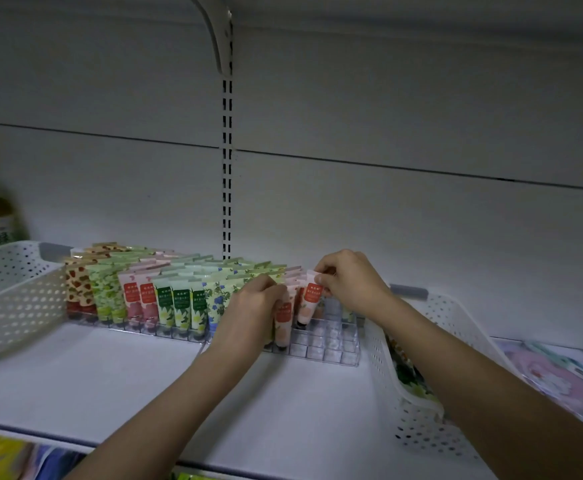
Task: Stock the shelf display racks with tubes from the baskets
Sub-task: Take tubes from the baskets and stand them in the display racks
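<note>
Stocking a clear plastic grid display rack (331, 344) on a white shelf (144, 368). The right hand (348, 278) pinches the flat crimped end of a pink peach-printed tube with a red label (312, 299), cap downward, so that it can drop upright into an open cell. The left hand (255, 303) curls its fingers (269, 289) round a second pink tube (283, 323) in the front row, apparently steadying it and its neighbours. Filled rows of strawberry, green and blue-flowered tubes (137, 296) stand to the left; cells on the right remain open. A white perforated plastic basket (418, 386) just right of the rack keeps further tubes within reach.
</note>
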`<state>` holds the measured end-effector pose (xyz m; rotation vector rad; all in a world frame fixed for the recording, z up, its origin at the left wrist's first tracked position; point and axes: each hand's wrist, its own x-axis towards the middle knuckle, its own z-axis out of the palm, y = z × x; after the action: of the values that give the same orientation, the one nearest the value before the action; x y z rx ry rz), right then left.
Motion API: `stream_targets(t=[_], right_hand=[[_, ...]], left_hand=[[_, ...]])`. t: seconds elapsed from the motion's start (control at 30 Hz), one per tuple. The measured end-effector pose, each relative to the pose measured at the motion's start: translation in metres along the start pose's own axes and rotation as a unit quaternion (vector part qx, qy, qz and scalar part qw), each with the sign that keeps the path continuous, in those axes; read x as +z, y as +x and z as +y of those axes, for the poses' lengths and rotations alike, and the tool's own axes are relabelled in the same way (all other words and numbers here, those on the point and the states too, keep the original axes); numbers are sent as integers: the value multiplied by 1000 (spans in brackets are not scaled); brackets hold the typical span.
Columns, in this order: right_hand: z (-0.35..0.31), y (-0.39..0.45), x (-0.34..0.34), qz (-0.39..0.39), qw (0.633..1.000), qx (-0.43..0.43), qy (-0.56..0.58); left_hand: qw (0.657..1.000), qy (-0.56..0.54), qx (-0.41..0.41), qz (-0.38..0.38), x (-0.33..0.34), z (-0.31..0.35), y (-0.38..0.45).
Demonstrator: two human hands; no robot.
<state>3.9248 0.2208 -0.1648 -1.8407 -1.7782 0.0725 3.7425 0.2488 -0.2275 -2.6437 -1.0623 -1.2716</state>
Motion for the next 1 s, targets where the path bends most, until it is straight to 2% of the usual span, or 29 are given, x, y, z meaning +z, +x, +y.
stream_targets(t=[0.13, 0.2, 0.3, 0.33, 0.4, 0.47, 0.53, 0.87, 0.93, 1.0], right_hand=[[-2, 2, 3, -10, 1000, -9, -11], [-3, 2, 4, -12, 1000, -15, -15], [-6, 4, 4, -18, 999, -19, -20], [-7, 4, 4, -21, 999, -21, -23], [-8, 4, 6, -30, 999, -23, -29], [-9, 3, 9, -45, 998, -22, -36], [-9, 1, 14, -61, 997, -20, -44], [-5, 0, 13, -103, 993, -31, -44], [-1, -3, 5, -84, 996, -29, -14], [9, -7, -10, -23, 999, -17, 36]], left_hand=[[999, -35, -10, 12, -2, 2, -7], [999, 5, 32, 13, -4, 4, -12], [995, -7, 93, 21, -4, 13, -32], [993, -24, 112, -2, -1, 14, -41], [988, -43, 106, -107, 5, 17, -62], [975, -14, 69, -209, 12, 13, -76], [965, 12, 37, -259, 18, 8, -83], [959, 39, 12, -279, 24, 5, -87], [960, 32, 11, -278, 24, 6, -86], [964, 3, 6, -266, 22, 5, -85]])
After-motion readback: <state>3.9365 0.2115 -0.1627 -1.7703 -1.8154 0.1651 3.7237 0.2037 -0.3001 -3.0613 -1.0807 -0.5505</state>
